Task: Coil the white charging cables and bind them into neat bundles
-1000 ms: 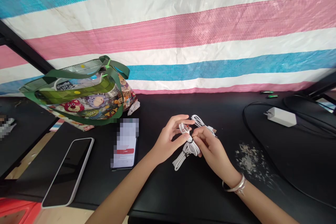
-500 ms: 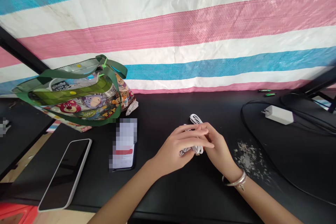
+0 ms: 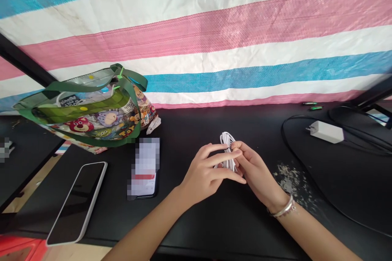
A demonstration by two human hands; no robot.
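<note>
Between my hands is a coiled white cable (image 3: pixel 227 140), bundled lengthwise with a dark band or tie around its middle. My left hand (image 3: pixel 208 169) holds the coil from the left, its fingers reaching across the front of it. My right hand (image 3: pixel 252 167), with a silver bangle at the wrist, grips the bundle's right side near the tie with thumb and fingertips. The coil's lower part is partly hidden behind my left fingers. Both hands are above the black table (image 3: pixel 196 224).
To the left are a lit phone (image 3: pixel 148 167), a white-edged phone with a dark screen (image 3: pixel 76 204) and a green-strapped cartoon bag (image 3: pixel 104 118). On the right lie a white charger (image 3: pixel 326 131), black cables (image 3: pixel 301 163), small green items (image 3: pixel 315 108) and pale crumbs (image 3: pixel 290 179).
My right hand has shifted slightly right and down, and my fingers have spread apart. More of the cable coil and its dark tie now shows.
</note>
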